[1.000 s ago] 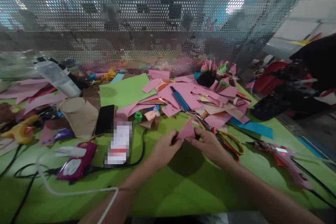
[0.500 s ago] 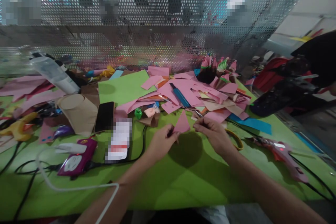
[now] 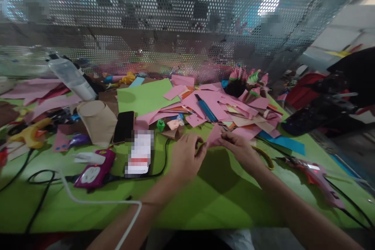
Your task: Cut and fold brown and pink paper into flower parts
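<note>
Pink paper piece (image 3: 214,135), pointed, tip up, above green tabletop (image 3: 187,211)

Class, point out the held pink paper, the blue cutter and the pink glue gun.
Held pink paper (image 3: 213,136), head view, visible face.
Blue cutter (image 3: 207,110), head view, handle.
Glue gun (image 3: 321,176), head view, upper handle.

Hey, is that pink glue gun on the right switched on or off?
The pink glue gun appears on: a small red light glows on it. I can't tell whether it's hot.
</note>
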Demonstrator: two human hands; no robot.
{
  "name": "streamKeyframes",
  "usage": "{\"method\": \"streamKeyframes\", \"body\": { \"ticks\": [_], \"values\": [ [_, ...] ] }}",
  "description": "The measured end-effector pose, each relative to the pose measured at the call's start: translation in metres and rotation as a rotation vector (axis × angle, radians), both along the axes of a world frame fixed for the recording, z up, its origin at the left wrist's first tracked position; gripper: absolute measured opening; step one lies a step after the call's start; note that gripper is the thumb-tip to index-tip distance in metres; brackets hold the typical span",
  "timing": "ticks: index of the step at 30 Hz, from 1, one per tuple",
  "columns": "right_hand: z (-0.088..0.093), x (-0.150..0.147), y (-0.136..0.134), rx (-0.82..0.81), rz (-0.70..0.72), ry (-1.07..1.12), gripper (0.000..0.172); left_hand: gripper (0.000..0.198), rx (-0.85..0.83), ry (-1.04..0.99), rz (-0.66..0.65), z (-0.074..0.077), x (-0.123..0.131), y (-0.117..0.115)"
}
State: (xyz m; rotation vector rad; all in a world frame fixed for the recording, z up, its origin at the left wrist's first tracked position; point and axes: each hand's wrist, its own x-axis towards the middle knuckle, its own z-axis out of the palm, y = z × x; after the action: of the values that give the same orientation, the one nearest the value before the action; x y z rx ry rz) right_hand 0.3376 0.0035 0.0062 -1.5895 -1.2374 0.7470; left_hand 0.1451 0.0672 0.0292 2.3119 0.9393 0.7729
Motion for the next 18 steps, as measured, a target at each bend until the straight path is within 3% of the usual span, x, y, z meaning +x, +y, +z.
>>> {"method": "streamKeyframes", "body": {
  "ticks": [4,9,12,18],
  "values": [
    [0.004,0.006,0.013,-0.041,0.08,-0.296,0.028,0.008,0.082,0.129,-0.152,-0.001,0.001,-0.004],
    [0.028,0.033,0.044,-0.198,-0.093,-0.828,0.039,0.012,0.15,0.31,-0.219,-0.008,0.004,-0.003],
    [0.033,0.036,0.07,-0.269,-0.137,-0.911,0.038,0.021,0.162,0.35,-0.24,-0.012,0.004,-0.002],
    [0.021,0.018,0.106,-0.341,-0.17,-1.04,0.046,0.038,0.144,0.389,-0.262,-0.016,0.001,0.001]
  ]
}}
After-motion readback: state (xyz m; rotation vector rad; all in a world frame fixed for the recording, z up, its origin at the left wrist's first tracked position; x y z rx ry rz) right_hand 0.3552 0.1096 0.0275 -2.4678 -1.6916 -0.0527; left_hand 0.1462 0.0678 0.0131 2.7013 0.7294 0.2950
